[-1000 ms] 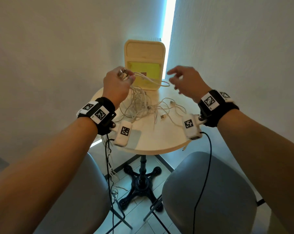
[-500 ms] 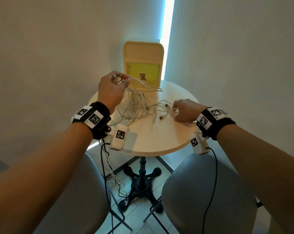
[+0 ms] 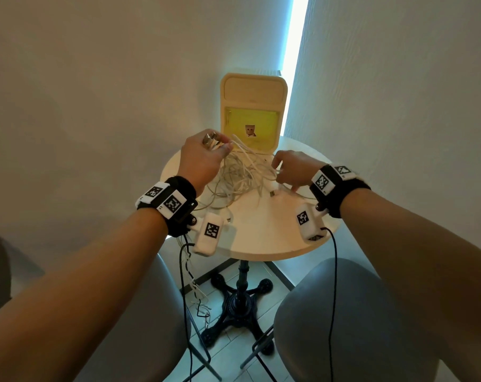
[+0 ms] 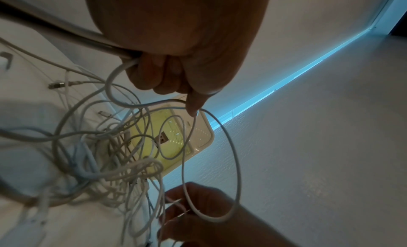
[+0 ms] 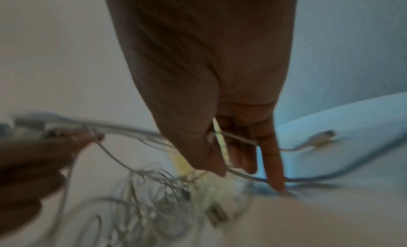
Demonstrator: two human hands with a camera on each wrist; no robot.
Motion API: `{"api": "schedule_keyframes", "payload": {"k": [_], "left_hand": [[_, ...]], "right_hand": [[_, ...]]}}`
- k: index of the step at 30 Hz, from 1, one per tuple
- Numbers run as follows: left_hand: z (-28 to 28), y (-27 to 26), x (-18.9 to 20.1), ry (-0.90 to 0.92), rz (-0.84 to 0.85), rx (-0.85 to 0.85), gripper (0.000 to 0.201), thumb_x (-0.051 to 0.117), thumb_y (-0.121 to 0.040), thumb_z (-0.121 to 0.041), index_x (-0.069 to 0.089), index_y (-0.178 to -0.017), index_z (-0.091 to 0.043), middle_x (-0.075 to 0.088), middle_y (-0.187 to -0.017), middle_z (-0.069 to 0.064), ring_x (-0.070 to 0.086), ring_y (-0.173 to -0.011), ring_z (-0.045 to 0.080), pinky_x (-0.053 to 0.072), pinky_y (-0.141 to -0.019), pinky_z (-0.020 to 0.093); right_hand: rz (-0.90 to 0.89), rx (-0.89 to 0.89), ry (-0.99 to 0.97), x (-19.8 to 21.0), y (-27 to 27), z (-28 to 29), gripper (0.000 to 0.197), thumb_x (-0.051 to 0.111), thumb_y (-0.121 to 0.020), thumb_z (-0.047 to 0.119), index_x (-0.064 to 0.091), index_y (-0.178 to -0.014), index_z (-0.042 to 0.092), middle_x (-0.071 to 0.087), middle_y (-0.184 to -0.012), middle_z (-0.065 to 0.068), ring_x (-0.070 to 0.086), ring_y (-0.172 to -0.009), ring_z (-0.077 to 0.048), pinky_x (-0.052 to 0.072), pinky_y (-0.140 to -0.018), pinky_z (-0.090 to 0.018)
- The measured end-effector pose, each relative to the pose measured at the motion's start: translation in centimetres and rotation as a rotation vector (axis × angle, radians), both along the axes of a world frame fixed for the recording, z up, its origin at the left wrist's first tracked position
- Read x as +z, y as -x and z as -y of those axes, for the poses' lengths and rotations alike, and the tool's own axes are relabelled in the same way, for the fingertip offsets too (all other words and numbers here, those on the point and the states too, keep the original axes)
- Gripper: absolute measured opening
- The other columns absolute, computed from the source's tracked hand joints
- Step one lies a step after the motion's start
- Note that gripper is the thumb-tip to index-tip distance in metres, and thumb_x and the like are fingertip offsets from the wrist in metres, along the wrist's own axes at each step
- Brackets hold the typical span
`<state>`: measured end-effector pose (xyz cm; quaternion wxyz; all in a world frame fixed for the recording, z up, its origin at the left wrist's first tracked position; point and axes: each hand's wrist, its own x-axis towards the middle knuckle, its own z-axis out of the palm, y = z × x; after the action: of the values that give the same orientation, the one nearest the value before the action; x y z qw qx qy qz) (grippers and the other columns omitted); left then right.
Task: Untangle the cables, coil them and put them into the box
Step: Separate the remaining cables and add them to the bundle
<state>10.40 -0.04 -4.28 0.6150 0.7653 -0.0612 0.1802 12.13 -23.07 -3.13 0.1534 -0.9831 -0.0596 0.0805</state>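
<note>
A tangle of white cables [image 3: 239, 177] lies on the round table [image 3: 264, 232], also seen as loose loops [image 4: 123, 156] from the left wrist. My left hand [image 3: 206, 155] is raised above the pile and grips several cable ends [image 4: 132, 62] in a fist. My right hand [image 3: 289, 169] is at the pile's right edge, its thumb and fingers pinching a cable strand [image 5: 240, 137]; one finger [image 5: 273, 163] points down to the table. The box [image 3: 251, 130] stands at the table's back with a yellow inside and its lid [image 3: 254, 84] up.
A loose USB plug [image 3: 273, 193] lies beside the right hand, another plug [image 5: 321, 139] further right. Walls close in behind and to the right. Two grey chair seats [image 3: 344, 312] sit below the table's front edge. Black wires [image 3: 184, 271] hang from my wrists.
My right hand dropped from the air to the table, then slid left into the pile and took hold of a strand. The left hand has kept its grip, nearly still.
</note>
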Motion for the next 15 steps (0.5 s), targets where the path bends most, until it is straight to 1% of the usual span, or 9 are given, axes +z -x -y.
{"api": "schedule_keyframes", "payload": {"k": [2,3,5,8,9,10,12,13,15], "left_hand": [[-0.1,0.0,0.0,0.001,-0.001,-0.001,0.020,0.083,-0.091,-0.010,0.074,-0.084,-0.027,0.077,-0.096,0.002,0.068,-0.084,0.006,0.054,-0.074,0.015],[-0.1,-0.1,-0.1,0.002,-0.001,-0.004,0.020,0.083,-0.091,-0.010,0.074,-0.084,-0.027,0.077,-0.096,0.003,0.067,-0.082,0.005,0.054,-0.073,0.015],[-0.1,-0.2,-0.1,0.003,0.001,-0.005,0.019,0.082,-0.090,-0.009,0.074,-0.085,-0.025,0.076,-0.095,0.005,0.066,-0.078,0.002,0.054,-0.073,0.016],[0.1,-0.4,0.0,0.005,0.000,-0.002,0.015,0.083,-0.089,-0.008,0.075,-0.087,-0.021,0.074,-0.089,0.001,0.065,-0.072,0.001,0.053,-0.069,0.017],[0.1,-0.5,0.1,0.004,0.000,-0.002,0.014,0.083,-0.089,-0.008,0.075,-0.088,-0.020,0.074,-0.088,0.000,0.064,-0.071,0.000,0.052,-0.069,0.017],[0.0,-0.5,0.2,0.003,-0.002,-0.001,0.013,0.084,-0.089,-0.009,0.075,-0.088,-0.019,0.073,-0.087,-0.001,0.064,-0.071,0.000,0.052,-0.069,0.017],[-0.2,-0.6,0.3,-0.008,-0.005,0.005,0.012,0.085,-0.088,-0.011,0.075,-0.088,-0.019,0.072,-0.084,-0.002,0.063,-0.071,0.002,0.051,-0.070,0.018],[-0.3,-0.6,0.4,-0.015,-0.007,0.007,0.012,0.085,-0.088,-0.012,0.075,-0.088,-0.018,0.071,-0.083,-0.003,0.062,-0.071,0.002,0.051,-0.070,0.018],[-0.4,-0.5,0.5,-0.029,-0.007,0.015,0.013,0.085,-0.088,-0.012,0.074,-0.087,-0.018,0.069,-0.078,-0.007,0.060,-0.067,-0.004,0.049,-0.067,0.014]], "right_hand": [[0.118,-0.006,0.040,1.8,-0.2,-0.2,0.039,0.059,-0.100,0.011,0.058,-0.139,0.012,0.056,-0.136,-0.016,0.067,-0.111,-0.032,0.054,-0.083,-0.031],[0.205,-0.005,0.011,2.7,-0.3,-0.3,0.038,0.056,-0.100,0.009,0.060,-0.138,0.011,0.055,-0.138,-0.018,0.063,-0.115,-0.031,0.048,-0.084,-0.027],[0.349,0.026,-0.144,4.7,0.0,-1.1,0.033,0.048,-0.099,0.003,0.067,-0.126,0.009,0.060,-0.130,-0.017,0.061,-0.101,-0.024,0.044,-0.075,-0.021],[0.490,0.046,-0.380,7.1,0.7,-3.1,0.031,0.041,-0.102,0.007,0.072,-0.105,0.009,0.072,-0.113,-0.010,0.059,-0.074,-0.010,0.038,-0.058,-0.010],[0.513,0.035,-0.448,7.7,0.9,-3.7,0.031,0.042,-0.104,0.011,0.072,-0.102,0.008,0.073,-0.108,-0.008,0.059,-0.069,-0.009,0.041,-0.057,-0.011],[0.529,0.017,-0.508,8.2,1.0,-4.2,0.032,0.043,-0.106,0.018,0.073,-0.100,0.007,0.073,-0.102,-0.007,0.061,-0.070,-0.012,0.046,-0.062,-0.016],[0.587,-0.008,-0.590,8.9,1.3,-4.9,0.040,0.045,-0.108,0.033,0.074,-0.097,0.008,0.069,-0.093,-0.002,0.063,-0.082,-0.018,0.050,-0.077,-0.030],[0.660,-0.018,-0.607,9.2,1.4,-5.1,0.042,0.045,-0.109,0.037,0.074,-0.097,0.008,0.065,-0.091,0.000,0.062,-0.088,-0.018,0.048,-0.081,-0.032],[0.764,-0.002,-0.625,9.9,1.7,-5.4,0.044,0.049,-0.107,0.043,0.071,-0.096,0.007,0.060,-0.090,-0.001,0.063,-0.092,-0.022,0.046,-0.082,-0.031]]}}
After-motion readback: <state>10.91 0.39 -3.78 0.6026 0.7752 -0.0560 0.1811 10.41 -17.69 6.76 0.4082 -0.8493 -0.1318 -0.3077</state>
